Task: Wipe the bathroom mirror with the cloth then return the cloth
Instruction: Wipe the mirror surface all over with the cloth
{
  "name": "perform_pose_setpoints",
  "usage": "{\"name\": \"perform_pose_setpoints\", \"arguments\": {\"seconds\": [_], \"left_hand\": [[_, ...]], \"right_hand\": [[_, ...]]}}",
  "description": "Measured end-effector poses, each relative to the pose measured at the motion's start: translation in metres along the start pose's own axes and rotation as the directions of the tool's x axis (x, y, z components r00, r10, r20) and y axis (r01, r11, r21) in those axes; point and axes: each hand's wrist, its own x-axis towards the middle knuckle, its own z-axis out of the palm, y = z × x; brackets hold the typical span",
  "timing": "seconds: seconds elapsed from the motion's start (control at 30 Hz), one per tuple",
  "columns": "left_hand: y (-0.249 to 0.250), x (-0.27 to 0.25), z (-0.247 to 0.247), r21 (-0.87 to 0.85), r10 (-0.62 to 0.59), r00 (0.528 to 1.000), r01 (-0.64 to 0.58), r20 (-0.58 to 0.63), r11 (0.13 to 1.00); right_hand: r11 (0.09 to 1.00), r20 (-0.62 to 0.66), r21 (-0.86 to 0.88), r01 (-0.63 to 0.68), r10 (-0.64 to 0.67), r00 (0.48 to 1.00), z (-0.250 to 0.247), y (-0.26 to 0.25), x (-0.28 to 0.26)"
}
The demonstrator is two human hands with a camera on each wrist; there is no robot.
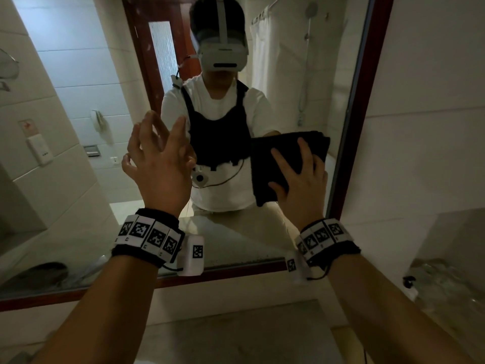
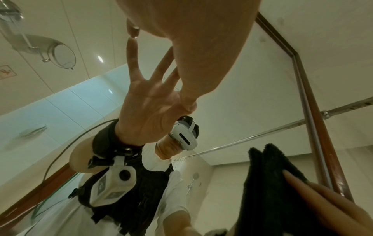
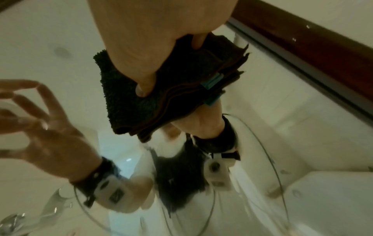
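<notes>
Head view, left to right. A small round shaving mirror on a metal arm is fixed to the tiled wall at far left. The bathroom mirror, edged by a dark red wooden frame, fills the wall above the pale desk and reflects the person, a door and a shower curtain.

The left hand is raised before the glass left of centre, released and holding nothing: its fingers are spread and nearly straight, pointing up toward the glass. In the left wrist view one fingertip meets its own reflection, so it touches or all but touches the glass; the pictures do not settle which.

The right hand lies right of centre, near the frame's right upright. Its flat palm and straight fingers press the cloth against the glass, and the thumb lies along the cloth's lower left edge.

The cloth is dark, folded into a thick rectangular pad, and lies flat on the lower right part of the mirror. Its long axis runs roughly across the glass, tilted slightly up to the right. In the right wrist view the stacked fold edges and a small teal tag face toward the wrist.

Both wrists carry black bands with printed square markers.
</notes>
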Motion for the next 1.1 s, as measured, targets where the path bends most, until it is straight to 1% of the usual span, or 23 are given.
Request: {"name": "perform_pose_setpoints", "arguments": {"seconds": [0.07,0.23,0.33,0.4,0.5,0.73,0.83,0.9,0.97,1.1], "left_hand": [[0.000,0.000,0.000,-0.005,-0.006,1.000,0.006,-0.004,1.000],[-0.002,0.001,-0.001,0.026,0.009,1.000,-0.009,0.002,1.000],[-0.002,0.001,0.000,0.030,0.004,1.000,-0.004,0.001,1.000],[-0.001,0.001,0.000,0.023,0.003,1.000,-0.003,-0.003,1.000],[0.000,0.000,0.000,0.013,-0.001,1.000,0.001,0.000,1.000],[0.004,0.000,0.001,0.000,-0.010,1.000,0.010,0.000,1.000],[0.002,0.000,0.000,0.010,-0.003,1.000,0.003,-0.001,1.000],[0.002,0.000,0.000,0.008,-0.003,1.000,0.003,0.002,1.000],[0.002,-0.001,0.000,0.008,-0.007,1.000,0.007,0.008,1.000],[0.004,-0.001,0.000,0.007,-0.009,1.000,0.009,0.014,1.000]], "right_hand": [[1.000,-0.043,0.007,-0.029,0.029,0.999,-0.010,0.005,0.019],[0.995,-0.119,-0.024,-0.093,0.089,0.989,-0.052,0.008,0.100],[0.995,-0.136,-0.027,-0.100,0.095,0.986,-0.062,0.008,0.116],[0.993,-0.124,-0.040,-0.113,0.107,0.986,-0.058,0.011,0.107],[0.990,-0.100,-0.021,-0.138,0.135,0.986,-0.043,0.017,0.078],[0.992,0.008,-0.068,-0.108,0.109,0.994,0.012,0.022,-0.033],[0.995,0.067,-0.060,-0.081,0.085,0.994,0.031,0.023,-0.067],[0.995,0.073,-0.043,-0.091,0.094,0.993,0.033,0.024,-0.071],[0.995,0.066,-0.026,-0.092,0.093,0.993,0.029,0.023,-0.064],[0.996,-0.010,-0.020,-0.091,0.091,0.996,0.009,0.018,-0.021]]}}
